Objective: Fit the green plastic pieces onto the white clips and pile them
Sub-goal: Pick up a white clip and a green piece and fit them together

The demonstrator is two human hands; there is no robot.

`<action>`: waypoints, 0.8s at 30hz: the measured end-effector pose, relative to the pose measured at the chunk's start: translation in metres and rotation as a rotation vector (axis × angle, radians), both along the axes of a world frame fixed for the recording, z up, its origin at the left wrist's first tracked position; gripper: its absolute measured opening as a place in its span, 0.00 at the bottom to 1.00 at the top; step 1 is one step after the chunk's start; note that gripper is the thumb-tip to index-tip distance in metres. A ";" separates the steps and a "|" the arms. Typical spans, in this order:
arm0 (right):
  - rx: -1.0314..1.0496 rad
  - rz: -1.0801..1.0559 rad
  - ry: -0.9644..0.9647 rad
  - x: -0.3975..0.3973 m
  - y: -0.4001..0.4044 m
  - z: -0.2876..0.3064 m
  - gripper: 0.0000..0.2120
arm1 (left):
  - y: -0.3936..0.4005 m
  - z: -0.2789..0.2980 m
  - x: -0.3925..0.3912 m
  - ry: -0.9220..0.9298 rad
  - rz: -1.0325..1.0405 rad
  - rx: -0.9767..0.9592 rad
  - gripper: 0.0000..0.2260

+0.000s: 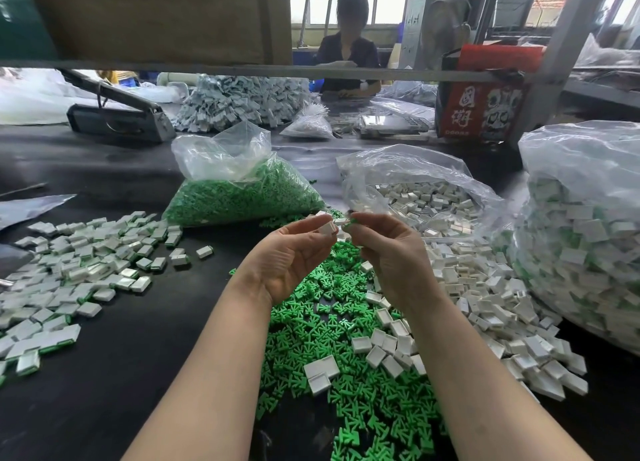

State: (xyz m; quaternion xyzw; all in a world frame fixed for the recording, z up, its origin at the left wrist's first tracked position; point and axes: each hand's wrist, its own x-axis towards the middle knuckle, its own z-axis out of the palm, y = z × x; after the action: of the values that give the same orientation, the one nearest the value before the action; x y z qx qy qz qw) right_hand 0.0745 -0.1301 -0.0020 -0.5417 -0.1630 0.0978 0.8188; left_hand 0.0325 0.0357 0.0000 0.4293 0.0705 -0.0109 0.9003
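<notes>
My left hand [294, 252] is raised over the table and pinches a small white clip [327, 228] between thumb and fingers. My right hand [388, 249] faces it and pinches a green plastic piece [350, 222] at the fingertips, right beside the clip's open end. Loose green pieces [329, 329] lie heaped on the black table under my hands. Empty white clips [467, 287] spread to their right. A pile of fitted clips with green edges [69, 270] covers the table at the left.
A plastic bag of green pieces [242, 190] and an open bag of white clips [426, 197] stand behind my hands. A big bag of fitted clips [588, 245] stands at the right. A person sits across the table behind a low shelf bar [242, 69].
</notes>
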 end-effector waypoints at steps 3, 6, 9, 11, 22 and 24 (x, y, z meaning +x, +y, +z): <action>0.035 0.011 0.019 0.000 0.000 0.000 0.10 | -0.004 0.001 0.000 -0.010 0.016 0.007 0.17; 0.089 0.038 0.050 0.002 -0.001 -0.001 0.10 | -0.008 0.001 0.000 -0.023 0.032 0.008 0.17; 0.025 0.042 0.002 0.002 -0.003 -0.002 0.05 | -0.009 0.001 0.000 -0.022 0.050 0.016 0.18; -0.016 0.051 -0.051 0.002 -0.003 -0.003 0.05 | -0.008 0.000 0.000 -0.023 0.047 0.002 0.17; -0.101 -0.024 -0.101 0.000 0.001 -0.002 0.04 | -0.009 -0.004 0.002 -0.049 0.007 0.045 0.09; -0.120 -0.034 -0.122 0.000 0.000 -0.003 0.05 | -0.007 -0.005 0.003 -0.053 0.001 0.006 0.07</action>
State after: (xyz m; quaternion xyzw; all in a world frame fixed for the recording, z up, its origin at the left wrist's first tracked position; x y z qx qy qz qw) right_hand 0.0750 -0.1305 -0.0046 -0.5973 -0.1974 0.0604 0.7750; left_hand 0.0353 0.0290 -0.0048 0.4319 0.0468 0.0014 0.9007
